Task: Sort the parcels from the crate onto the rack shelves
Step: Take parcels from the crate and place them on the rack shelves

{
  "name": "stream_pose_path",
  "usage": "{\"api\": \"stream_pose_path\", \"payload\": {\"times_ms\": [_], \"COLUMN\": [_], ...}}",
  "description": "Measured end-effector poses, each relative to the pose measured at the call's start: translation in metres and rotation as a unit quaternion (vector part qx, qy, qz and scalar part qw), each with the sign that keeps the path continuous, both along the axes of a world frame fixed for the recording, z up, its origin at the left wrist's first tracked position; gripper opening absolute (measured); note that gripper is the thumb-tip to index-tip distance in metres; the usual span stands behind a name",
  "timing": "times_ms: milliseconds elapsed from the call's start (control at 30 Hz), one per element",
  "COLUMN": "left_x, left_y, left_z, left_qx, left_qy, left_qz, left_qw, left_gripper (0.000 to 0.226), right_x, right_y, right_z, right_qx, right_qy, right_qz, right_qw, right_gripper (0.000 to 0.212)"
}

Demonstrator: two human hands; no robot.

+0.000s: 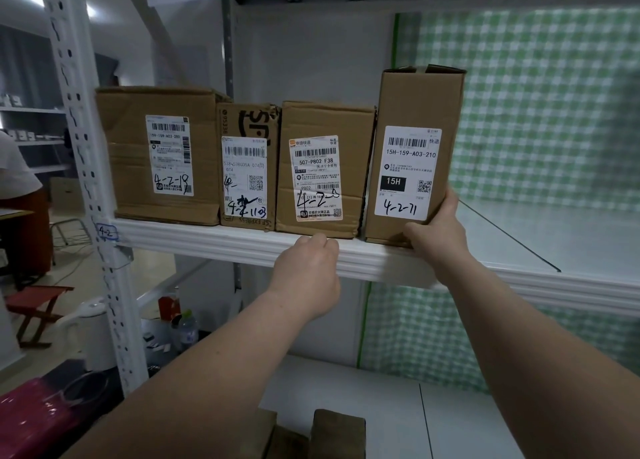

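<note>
The tall parcel (417, 105) stands upright on the shelf (207, 237), at the right end of a row with three other parcels (322, 119), just beside the nearest one. Its label faces outward with "4-2-71" written by hand, and a small tag (107, 231) on the rack post reads "4-2".

The right hand (438, 226) has its grip on the lower right corner of this parcel: the thumb lies on the front face and the fingers go around the side edge. The left hand (308, 268) holds nothing. Its fingers are loosely curled at the front lip of the shelf, and I cannot tell if they touch it.

The parcel is stiff cardboard with firm edges, and it seems rather light, because one hand steadies it. As it is tall and narrow, it may tip. I think a hold low on both side faces is the safest way to push it deeper.
</note>
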State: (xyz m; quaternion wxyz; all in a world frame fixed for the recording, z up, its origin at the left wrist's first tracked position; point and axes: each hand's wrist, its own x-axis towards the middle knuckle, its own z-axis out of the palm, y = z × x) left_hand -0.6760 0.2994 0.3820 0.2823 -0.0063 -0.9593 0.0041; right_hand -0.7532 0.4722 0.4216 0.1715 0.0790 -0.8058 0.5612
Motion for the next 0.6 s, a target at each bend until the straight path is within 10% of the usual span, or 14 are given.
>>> {"api": "stream_pose_path", "payload": {"times_ms": [600], "left_x": [0.002], "left_y": [-0.002], "left_z": [-0.002], "left_qx": [-0.017], "left_qy": [0.001], "left_qz": [-0.013], "left_qw": [1.000], "left_gripper": [0.032], "right_x": [-0.003], "right_y": [-0.011], "right_z": [0.007], "right_qx": [0.027], "right_qy": [-0.050], "right_qz": [-0.017], "right_qw": [0.998], "right_gripper": [0.063]}}
